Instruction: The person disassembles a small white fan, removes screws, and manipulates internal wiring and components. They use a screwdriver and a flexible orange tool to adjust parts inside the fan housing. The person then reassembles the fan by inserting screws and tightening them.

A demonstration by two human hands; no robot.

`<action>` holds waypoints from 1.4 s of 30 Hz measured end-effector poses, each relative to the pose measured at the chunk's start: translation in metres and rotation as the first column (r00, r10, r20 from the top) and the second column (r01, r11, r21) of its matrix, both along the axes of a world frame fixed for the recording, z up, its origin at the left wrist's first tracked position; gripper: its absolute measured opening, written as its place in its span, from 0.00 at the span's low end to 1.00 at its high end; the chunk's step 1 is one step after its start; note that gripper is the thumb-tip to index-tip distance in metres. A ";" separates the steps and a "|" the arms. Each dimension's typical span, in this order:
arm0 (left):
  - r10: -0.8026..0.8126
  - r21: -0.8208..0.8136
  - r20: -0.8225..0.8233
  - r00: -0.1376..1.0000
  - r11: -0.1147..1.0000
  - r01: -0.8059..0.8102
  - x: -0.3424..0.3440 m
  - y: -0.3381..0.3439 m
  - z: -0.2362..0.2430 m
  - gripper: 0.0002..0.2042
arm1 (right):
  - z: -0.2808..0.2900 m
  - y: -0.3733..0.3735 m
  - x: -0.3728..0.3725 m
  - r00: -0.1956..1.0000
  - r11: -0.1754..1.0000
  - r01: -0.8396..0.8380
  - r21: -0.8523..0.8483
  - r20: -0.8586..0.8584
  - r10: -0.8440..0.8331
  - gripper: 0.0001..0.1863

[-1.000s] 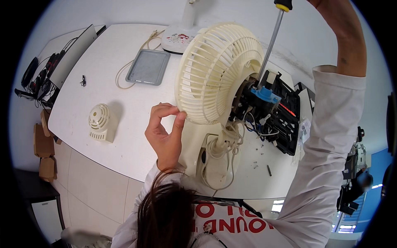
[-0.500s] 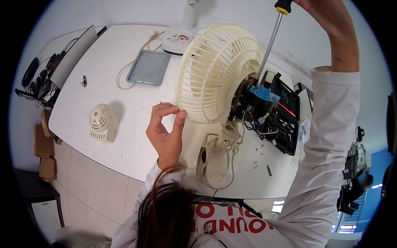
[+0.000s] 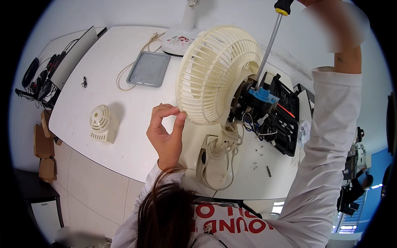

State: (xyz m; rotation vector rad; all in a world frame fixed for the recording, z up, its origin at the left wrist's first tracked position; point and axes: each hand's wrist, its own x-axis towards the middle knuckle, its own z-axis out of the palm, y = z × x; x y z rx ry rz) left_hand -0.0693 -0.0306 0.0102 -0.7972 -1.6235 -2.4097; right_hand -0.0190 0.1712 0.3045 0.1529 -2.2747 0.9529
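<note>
Right forearm (image 3: 348, 61) has shifted slightly; left hand (image 3: 166, 136) pinches fan grille (image 3: 209, 78) edge.

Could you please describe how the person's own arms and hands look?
The left sleeve and right sleeve are long, whitish and creased. The left hand is gloveless, with no ring showing. The right hand is blurred and partly out of frame; the right forearm bears a small dark mark.
</note>
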 end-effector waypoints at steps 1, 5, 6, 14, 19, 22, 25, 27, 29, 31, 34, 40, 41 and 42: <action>0.004 0.000 -0.004 1.000 1.000 -0.004 0.000 0.000 0.000 0.07 | 0.000 0.001 -0.001 1.000 0.999 0.011 0.037 0.016 -0.012 0.32; 0.001 0.008 -0.003 1.000 1.000 -0.001 0.001 0.001 0.001 0.07 | 0.006 0.011 -0.008 0.995 0.979 0.073 0.190 0.046 -0.083 0.31; -0.002 0.011 -0.006 1.000 1.000 0.002 0.001 0.001 0.001 0.07 | 0.009 0.016 -0.005 0.997 0.978 0.037 0.207 0.055 -0.049 0.31; -0.010 0.023 0.011 1.000 1.000 0.009 0.002 0.000 0.002 0.07 | 0.006 0.005 -0.008 0.997 0.999 0.039 0.011 0.066 -0.040 0.32; -0.007 0.023 0.007 1.000 1.000 0.006 0.002 0.001 0.003 0.07 | 0.000 0.002 -0.006 0.997 0.988 0.054 0.144 0.043 -0.061 0.31; -0.006 0.015 -0.001 1.000 1.000 0.006 0.001 0.001 0.002 0.07 | -0.003 -0.007 -0.002 0.999 0.999 -0.010 0.037 0.037 0.009 0.33; -0.001 0.018 -0.003 1.000 1.000 0.001 0.001 0.000 0.002 0.07 | -0.002 -0.006 0.000 0.996 0.997 -0.072 -0.038 0.045 0.073 0.33; -0.005 0.003 0.007 1.000 1.000 0.005 0.001 0.000 0.003 0.07 | -0.001 0.003 0.002 0.994 0.995 -0.100 -0.024 0.051 0.101 0.32; -0.008 -0.004 0.010 1.000 1.000 0.008 0.001 0.000 0.003 0.07 | 0.002 0.008 -0.002 0.999 1.000 -0.016 0.014 0.047 0.015 0.30; -0.010 -0.005 0.003 1.000 1.000 0.010 0.001 0.001 0.002 0.07 | 0.004 0.008 -0.007 0.983 0.983 0.180 0.048 0.029 -0.181 0.29; 0.022 0.008 0.000 1.000 1.000 -0.022 0.001 0.002 0.003 0.07 | 0.001 0.005 -0.005 1.000 1.000 0.008 0.025 -0.022 -0.008 0.28; 0.025 0.001 -0.016 1.000 1.000 -0.025 0.000 0.001 0.002 0.07 | -0.002 -0.003 -0.002 0.999 0.999 0.044 -0.024 0.032 -0.043 0.31; 0.023 0.003 -0.012 1.000 1.000 -0.023 0.000 0.001 0.002 0.07 | -0.005 -0.011 -0.002 0.996 0.996 0.088 0.002 0.015 -0.088 0.31; 0.022 0.005 -0.009 1.000 1.000 -0.021 0.000 0.001 0.002 0.07 | -0.007 -0.018 -0.005 0.989 0.989 0.149 0.026 -0.002 -0.149 0.31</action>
